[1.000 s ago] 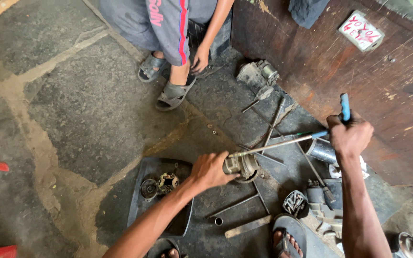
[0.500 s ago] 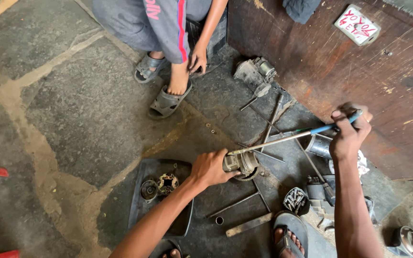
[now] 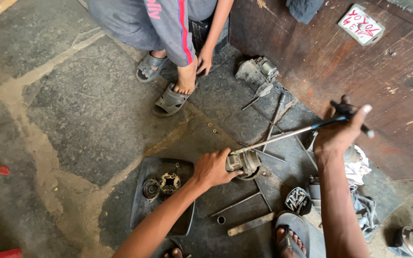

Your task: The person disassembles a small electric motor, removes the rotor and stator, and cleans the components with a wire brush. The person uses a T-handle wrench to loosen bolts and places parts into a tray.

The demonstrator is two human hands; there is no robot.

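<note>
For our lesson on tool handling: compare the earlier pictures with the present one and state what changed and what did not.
The right hand swung the long tool's handle down toward the floor, from raised to nearly level. It keeps its grip. The left hand still steadies the small metal part. The dark tray and the loose rods stayed put.

On your left the stone floor (image 3: 72,110) is wide and bare, so your hands can move freely there. Ahead, another person's feet (image 3: 175,91) block the way. On your right, loose rods (image 3: 268,119), a wooden wall (image 3: 359,71) and small parts (image 3: 297,199) crowd you.
</note>
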